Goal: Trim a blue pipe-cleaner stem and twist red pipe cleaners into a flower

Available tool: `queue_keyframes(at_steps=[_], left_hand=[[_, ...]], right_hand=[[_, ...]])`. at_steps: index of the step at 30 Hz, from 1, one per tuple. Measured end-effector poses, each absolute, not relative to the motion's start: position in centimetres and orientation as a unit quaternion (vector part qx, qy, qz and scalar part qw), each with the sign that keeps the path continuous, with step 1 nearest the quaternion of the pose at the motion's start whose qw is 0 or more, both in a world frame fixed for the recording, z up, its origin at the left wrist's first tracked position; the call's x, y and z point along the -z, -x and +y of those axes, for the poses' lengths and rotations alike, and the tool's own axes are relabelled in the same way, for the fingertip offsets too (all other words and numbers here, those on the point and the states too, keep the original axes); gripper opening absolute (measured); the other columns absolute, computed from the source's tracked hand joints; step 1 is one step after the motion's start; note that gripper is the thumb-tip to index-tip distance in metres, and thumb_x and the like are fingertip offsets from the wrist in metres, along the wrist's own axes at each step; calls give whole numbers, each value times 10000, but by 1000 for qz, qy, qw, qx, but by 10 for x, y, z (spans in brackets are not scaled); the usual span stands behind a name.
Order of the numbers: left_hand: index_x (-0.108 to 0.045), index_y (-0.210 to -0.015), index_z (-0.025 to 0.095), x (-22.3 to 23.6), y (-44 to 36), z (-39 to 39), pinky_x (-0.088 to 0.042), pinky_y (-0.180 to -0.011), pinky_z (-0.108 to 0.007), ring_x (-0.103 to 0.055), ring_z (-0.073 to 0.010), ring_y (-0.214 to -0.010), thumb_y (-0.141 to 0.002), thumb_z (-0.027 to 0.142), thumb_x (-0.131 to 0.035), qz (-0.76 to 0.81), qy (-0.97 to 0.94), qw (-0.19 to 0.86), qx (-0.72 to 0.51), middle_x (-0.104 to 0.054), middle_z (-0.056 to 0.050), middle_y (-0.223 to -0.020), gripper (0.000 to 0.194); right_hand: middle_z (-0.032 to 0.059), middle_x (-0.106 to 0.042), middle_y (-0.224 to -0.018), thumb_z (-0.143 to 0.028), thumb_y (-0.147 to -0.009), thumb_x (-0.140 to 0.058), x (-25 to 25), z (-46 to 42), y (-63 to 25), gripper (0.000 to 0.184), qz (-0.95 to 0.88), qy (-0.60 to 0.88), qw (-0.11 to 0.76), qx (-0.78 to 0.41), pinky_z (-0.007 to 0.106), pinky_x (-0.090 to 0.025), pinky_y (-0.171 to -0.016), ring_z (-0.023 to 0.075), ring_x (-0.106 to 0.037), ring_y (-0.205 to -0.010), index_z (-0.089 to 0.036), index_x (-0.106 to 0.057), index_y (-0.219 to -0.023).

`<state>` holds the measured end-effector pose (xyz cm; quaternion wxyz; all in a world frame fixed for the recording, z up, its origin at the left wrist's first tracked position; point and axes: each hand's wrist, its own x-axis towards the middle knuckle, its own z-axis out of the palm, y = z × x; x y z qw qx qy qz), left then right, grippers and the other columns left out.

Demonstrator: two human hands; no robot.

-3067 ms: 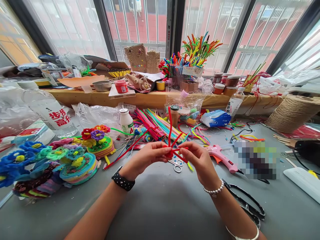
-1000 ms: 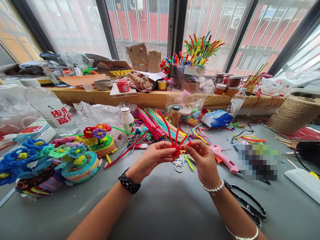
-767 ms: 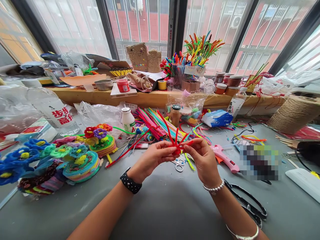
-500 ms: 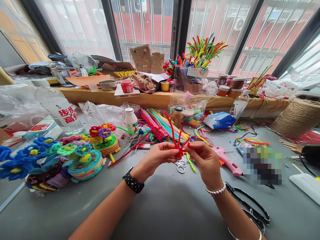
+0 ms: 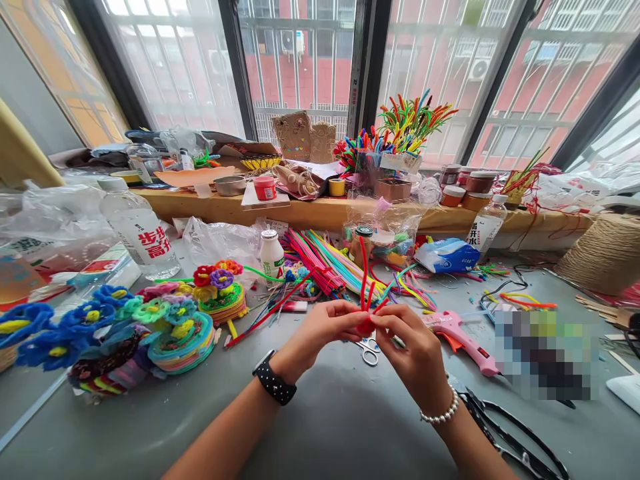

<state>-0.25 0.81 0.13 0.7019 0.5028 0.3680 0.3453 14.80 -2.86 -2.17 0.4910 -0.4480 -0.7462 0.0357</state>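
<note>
Both the left hand (image 5: 327, 327) and right hand (image 5: 415, 347) pinch the red pipe cleaner (image 5: 367, 300) at its twisted middle above the grey table (image 5: 320, 427); light, soft and bendy, it is likely best gripped at that knot

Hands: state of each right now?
Left hand: closed, pinching the red pipe cleaner piece.
Right hand: closed, pinching the same piece.

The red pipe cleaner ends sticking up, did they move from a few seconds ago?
Yes. The red pipe cleaner ends have closed toward upright; earlier they fanned wide. Both hands pinch it above the small scissors.
</note>
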Motion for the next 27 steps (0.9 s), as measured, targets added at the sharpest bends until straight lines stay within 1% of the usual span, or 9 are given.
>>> queue_keyframes(at_steps=[3, 6, 10, 13, 17, 23, 27], left_hand=[[-590, -721, 118, -2, 2, 8, -427, -650, -264, -569, -125, -643, -591, 311, -651, 372, -522, 686, -345, -620, -32, -672, 240], [-582, -726, 115, -2, 2, 9, -426, -641, -266, -569, -128, -639, -609, 326, -633, 373, -523, 681, -351, -627, -40, -661, 246], [-573, -709, 113, -4, 2, 9, -427, -645, -265, -578, -135, -653, -598, 322, -641, 382, -506, 681, -368, -638, -50, -672, 246], [-569, -689, 115, -6, 1, 8, -423, -636, -262, -579, -138, -653, -591, 313, -647, 391, -499, 680, -367, -640, -49, -663, 234], [-559, -675, 118, -6, 1, 6, -416, -618, -260, -576, -136, -646, -587, 294, -653, 372, -519, 694, -332, -637, -50, -655, 217], [-558, -618, 120, -9, 2, 6, -415, -598, -256, -567, -131, -605, -594, 296, -646, 325, -574, 707, -255, -634, -45, -640, 198], [-562, -643, 121, -7, 2, 7, -419, -590, -247, -562, -120, -592, -614, 299, -632, 335, -555, 711, -274, -633, -46, -659, 194]], right_hand=[[61, -551, -794, -111, -745, -458, 21, -28, -148, 174, -744, 448, 493, -49, 309, -457, -635, 165, -536, -719, -200, -588, -819], [53, -558, -806, -142, -744, -472, 18, -28, -148, 159, -727, 452, 508, -93, 313, -454, -660, 171, -538, -744, -210, -597, -814], [47, -574, -797, -248, -736, -517, 16, -26, -148, 108, -636, 484, 547, -249, 304, -461, -651, 171, -546, -728, -189, -560, -816], [41, -573, -736, -328, -723, -537, 17, -24, -150, 185, -558, 495, 560, -360, 273, -455, -608, 159, -546, -681, -163, -529, -806], [25, -573, -700, -339, -715, -548, 17, -22, -152, 189, -538, 456, 551, -447, 242, -435, -605, 135, -534, -657, -155, -543, -758], [-8, -539, -605, -324, -679, -590, 14, -24, -152, 176, -523, 435, 547, -487, 211, -404, -521, 102, -483, -560, -154, -547, -658], [-10, -538, -583, -339, -692, -575, 14, -25, -153, 193, -525, 444, 550, -474, 212, -400, -520, 100, -480, -551, -152, -555, -649]])
